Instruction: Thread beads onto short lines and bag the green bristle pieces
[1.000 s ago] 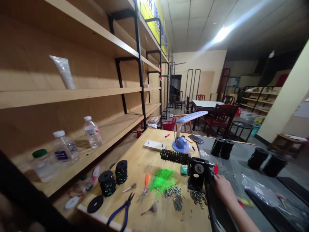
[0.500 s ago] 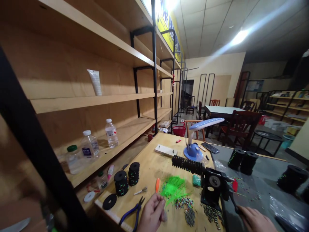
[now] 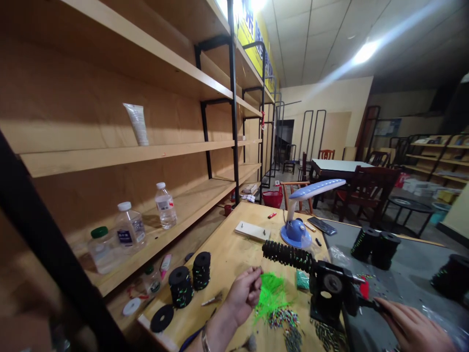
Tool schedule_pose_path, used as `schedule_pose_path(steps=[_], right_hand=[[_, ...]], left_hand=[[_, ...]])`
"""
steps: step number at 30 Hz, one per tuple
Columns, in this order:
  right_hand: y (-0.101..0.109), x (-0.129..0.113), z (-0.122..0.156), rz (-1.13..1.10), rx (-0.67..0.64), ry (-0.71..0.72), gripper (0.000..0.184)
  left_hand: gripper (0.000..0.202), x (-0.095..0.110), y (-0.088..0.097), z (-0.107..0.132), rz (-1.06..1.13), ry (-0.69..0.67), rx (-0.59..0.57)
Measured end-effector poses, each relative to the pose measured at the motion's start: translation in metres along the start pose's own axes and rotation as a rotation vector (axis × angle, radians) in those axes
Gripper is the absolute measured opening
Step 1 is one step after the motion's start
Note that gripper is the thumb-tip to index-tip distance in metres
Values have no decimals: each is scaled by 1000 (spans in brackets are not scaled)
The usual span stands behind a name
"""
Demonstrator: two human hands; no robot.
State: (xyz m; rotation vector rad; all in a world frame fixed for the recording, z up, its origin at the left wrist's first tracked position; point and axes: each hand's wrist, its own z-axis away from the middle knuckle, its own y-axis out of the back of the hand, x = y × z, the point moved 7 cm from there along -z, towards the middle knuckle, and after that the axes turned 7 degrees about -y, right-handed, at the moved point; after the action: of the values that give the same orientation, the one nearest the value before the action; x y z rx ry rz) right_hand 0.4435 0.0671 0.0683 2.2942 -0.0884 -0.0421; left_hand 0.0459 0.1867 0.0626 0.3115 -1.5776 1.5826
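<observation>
My left hand [image 3: 244,294] is closed in a pinch, raised beside a pile of bright green strands [image 3: 271,293]. Whatever the pinched fingertips hold is too small to make out. On the right, my right hand [image 3: 414,320] grips the dark crank handle [image 3: 369,304] of a small black machine [image 3: 328,288]. A thick black spiral-wound rod [image 3: 287,254] sticks out of the machine toward the left. Close to the green strands lie multicoloured beads [image 3: 284,318], grey metal bits [image 3: 293,338] and a green packet [image 3: 302,280].
Two black spools [image 3: 181,287] and a black disc [image 3: 161,319] stand left, near a brush [image 3: 212,298] and partly hidden blue-handled pliers [image 3: 192,337]. Behind the machine are a blue lamp [image 3: 296,232], a white plate [image 3: 252,231] and a phone [image 3: 321,226]. More spools [image 3: 384,250] sit right.
My left hand has moved up and forward, from beside the pliers toward the rod, still pinched. My right hand has shifted slightly with the crank handle. The camera view has shifted a little.
</observation>
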Motion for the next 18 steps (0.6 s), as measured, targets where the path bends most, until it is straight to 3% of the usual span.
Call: schedule_pose_path(steps=[6, 13, 18], right_hand=[[10, -4, -26, -49, -12, -87, 39], [20, -14, -45, -69, -85, -148, 43], [24, -21, -51, -124, -98, -189, 41]], left_hand=[[12, -2, -12, -19, 133, 124, 0], [23, -4, -21, -27, 243, 232, -2], [18, -10, -13, -33, 210, 242, 17]])
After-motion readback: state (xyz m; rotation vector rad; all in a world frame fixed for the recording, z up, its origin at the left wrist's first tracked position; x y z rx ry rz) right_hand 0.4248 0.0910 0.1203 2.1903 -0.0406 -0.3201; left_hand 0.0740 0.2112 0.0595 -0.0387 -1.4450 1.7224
